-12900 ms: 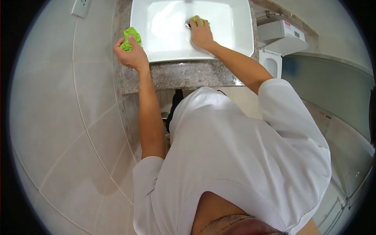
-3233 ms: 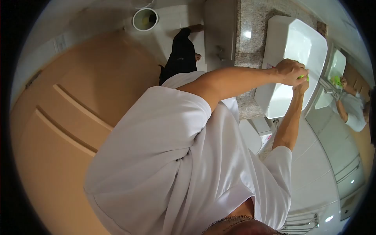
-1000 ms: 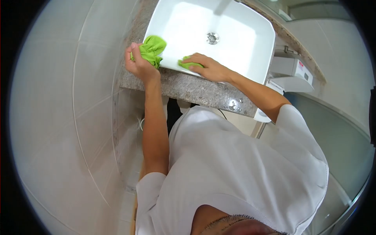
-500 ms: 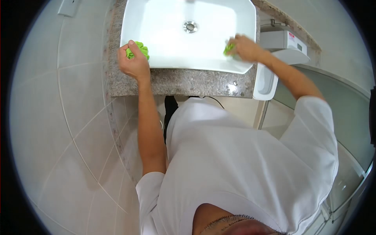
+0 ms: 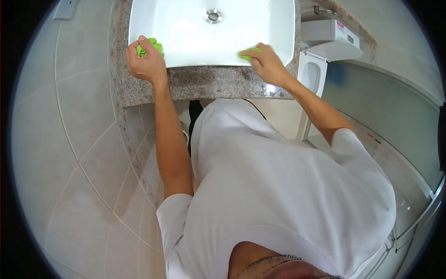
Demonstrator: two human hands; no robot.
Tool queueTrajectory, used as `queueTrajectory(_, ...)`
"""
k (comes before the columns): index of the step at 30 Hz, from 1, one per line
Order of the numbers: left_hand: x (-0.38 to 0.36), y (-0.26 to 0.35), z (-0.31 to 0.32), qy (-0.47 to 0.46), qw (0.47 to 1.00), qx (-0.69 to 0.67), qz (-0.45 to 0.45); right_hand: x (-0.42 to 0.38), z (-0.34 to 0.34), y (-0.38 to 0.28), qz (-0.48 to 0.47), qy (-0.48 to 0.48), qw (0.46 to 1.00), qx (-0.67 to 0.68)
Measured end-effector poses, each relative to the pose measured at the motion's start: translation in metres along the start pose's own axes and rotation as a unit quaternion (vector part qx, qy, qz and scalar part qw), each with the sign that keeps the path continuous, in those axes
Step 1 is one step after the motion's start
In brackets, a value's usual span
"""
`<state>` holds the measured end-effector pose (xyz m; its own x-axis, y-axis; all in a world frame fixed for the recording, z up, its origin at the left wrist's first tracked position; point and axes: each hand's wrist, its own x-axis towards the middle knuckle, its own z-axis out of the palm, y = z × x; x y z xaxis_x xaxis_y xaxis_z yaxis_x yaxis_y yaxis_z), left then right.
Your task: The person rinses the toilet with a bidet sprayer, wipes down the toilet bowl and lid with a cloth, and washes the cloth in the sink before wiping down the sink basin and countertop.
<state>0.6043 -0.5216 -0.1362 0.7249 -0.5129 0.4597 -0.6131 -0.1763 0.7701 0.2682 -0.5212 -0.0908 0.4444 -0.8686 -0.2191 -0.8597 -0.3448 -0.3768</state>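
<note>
Near the front left corner of the white sink (image 5: 209, 44), my left hand (image 5: 147, 64) is closed around a crumpled bright green cloth (image 5: 158, 46). Farther right, my right hand (image 5: 269, 67) presses a second green cloth (image 5: 247, 56) against the inside of the sink close to its front rim. Only a small part of that cloth shows past my fingers. A round metal drain (image 5: 213, 16) lies in the sink's floor.
The sink stands on a speckled stone countertop (image 5: 209, 83), wet near its front right. A white toilet (image 5: 312, 72) with its lid raised is at the right, before a frosted glass panel (image 5: 385, 93). Tiled wall (image 5: 83, 116) runs along the left.
My right hand has moved left along the front of the sink with its cloth. My left hand keeps its cloth at the same corner. The whole view has shifted slightly.
</note>
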Motion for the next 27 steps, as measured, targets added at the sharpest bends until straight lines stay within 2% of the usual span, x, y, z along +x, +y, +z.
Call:
queueTrajectory(2,0.000,0.003,0.003,0.000,1.000,-0.004,-0.001,0.031,-0.010,-0.011,-0.032,-0.085,0.974,0.207)
queueTrajectory(5,0.001,0.006,-0.002,-0.012,1.000,0.021,0.012,0.080,-0.015,0.022,0.041,-0.022,0.997,-0.056)
queueTrajectory(6,0.000,0.008,-0.003,-0.010,0.999,0.032,0.008,0.088,-0.014,0.028,0.091,-0.058,0.985,-0.132)
queueTrajectory(9,0.003,0.007,-0.003,-0.005,0.999,0.042,0.016,0.101,0.031,0.014,0.094,-0.040,0.994,-0.042)
queueTrajectory(11,-0.002,0.007,-0.006,-0.007,0.999,0.044,0.024,0.125,0.046,-0.017,0.058,0.011,0.998,0.001)
queueTrajectory(14,0.004,0.006,-0.004,-0.017,1.000,0.023,0.011,0.165,0.041,-0.025,0.047,0.042,0.998,0.024)
queueTrajectory(16,0.002,0.001,-0.002,-0.001,0.998,0.025,0.055,0.166,0.035,0.023,0.102,0.205,0.973,0.010)
queueTrajectory(18,0.004,0.007,-0.003,0.001,0.999,0.028,0.043,0.147,-0.013,0.038,0.144,0.129,0.979,-0.059)
queueTrajectory(22,0.006,0.011,-0.003,-0.011,0.999,0.037,0.023,0.158,0.039,0.036,0.162,0.151,0.970,-0.098)
queueTrajectory(24,0.003,0.010,-0.004,-0.011,0.999,0.036,0.023,0.176,0.052,0.011,0.064,0.109,0.991,-0.051)
queueTrajectory(25,0.003,0.008,-0.004,-0.015,0.999,0.037,0.023,0.183,0.046,0.012,0.065,0.111,0.990,-0.049)
queueTrajectory(27,0.003,0.012,-0.004,-0.019,0.999,0.027,0.021,0.205,0.020,0.009,0.132,0.116,0.984,0.018)
